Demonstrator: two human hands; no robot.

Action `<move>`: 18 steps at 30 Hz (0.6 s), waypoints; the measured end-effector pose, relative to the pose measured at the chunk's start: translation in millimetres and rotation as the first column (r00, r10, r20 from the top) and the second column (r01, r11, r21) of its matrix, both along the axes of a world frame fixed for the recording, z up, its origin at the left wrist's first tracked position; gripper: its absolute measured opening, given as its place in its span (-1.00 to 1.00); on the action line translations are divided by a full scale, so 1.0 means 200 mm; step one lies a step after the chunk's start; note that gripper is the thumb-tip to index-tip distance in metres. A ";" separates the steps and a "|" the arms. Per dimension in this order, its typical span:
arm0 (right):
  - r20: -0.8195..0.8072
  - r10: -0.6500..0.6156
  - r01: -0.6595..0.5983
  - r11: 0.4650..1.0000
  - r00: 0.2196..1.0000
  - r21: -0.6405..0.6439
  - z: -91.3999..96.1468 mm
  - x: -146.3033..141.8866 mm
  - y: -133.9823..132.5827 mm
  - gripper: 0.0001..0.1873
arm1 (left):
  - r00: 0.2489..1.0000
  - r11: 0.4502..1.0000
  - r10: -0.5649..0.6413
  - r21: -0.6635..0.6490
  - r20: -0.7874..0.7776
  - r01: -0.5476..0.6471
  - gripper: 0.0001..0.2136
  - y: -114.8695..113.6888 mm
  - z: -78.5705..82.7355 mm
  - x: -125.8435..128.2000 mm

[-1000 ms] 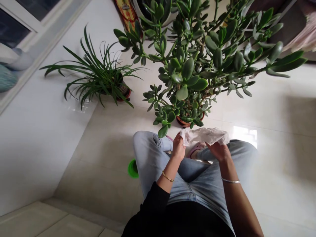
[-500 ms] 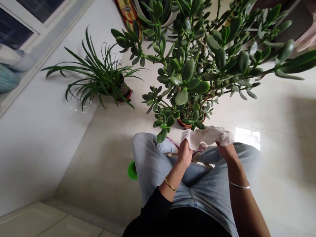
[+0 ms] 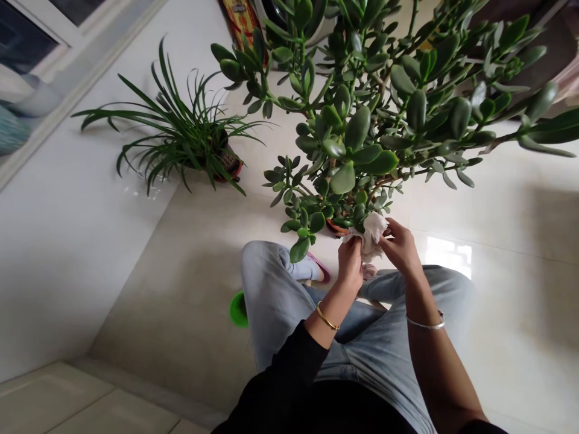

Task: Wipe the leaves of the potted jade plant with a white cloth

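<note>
My left hand (image 3: 350,265) and my right hand (image 3: 400,247) both grip a crumpled white cloth (image 3: 371,235), which may be a wet wipe. The cloth is bunched up among the lowest leaves of a jade plant (image 3: 348,132). Its thick green leaves spread above my hands. The plant's terracotta pot (image 3: 337,227) is mostly hidden by foliage just beyond the cloth. My legs in pale blue jeans (image 3: 280,295) lie below my hands, and a gold bangle and a silver bangle circle my wrists.
A spider plant (image 3: 181,141) in a reddish pot (image 3: 229,164) stands on the glossy tile floor (image 3: 158,301) to the left. A green round object (image 3: 238,310) lies behind my leg. A white wall (image 3: 76,241) and window frame (image 3: 85,66) run along the left, with another pot (image 3: 298,15) at the top.
The cloth was spread between my hands and is now bunched. Both hands have moved closer together and up against the jade plant's lower leaves.
</note>
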State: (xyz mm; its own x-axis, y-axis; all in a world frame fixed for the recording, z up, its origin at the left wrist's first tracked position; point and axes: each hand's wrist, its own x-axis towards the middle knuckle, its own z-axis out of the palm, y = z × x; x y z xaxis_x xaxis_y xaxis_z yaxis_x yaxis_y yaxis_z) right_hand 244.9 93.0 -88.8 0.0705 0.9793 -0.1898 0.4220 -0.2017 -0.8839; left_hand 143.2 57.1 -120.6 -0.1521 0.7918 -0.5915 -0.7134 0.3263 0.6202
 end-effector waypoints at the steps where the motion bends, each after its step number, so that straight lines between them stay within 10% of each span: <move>1: 0.008 0.008 -0.008 1.000 1.000 -0.009 0.00 0.00 0.00 -0.67 | 1.000 1.000 0.014 -0.004 0.007 -0.014 -0.83 0.01 0.01 0.00; 18: -0.093 0.040 -0.044 0.998 0.995 -0.044 -0.02 -0.02 -0.01 -0.79 | 0.978 0.978 0.203 -0.056 0.054 -0.200 -0.82 0.09 0.08 0.05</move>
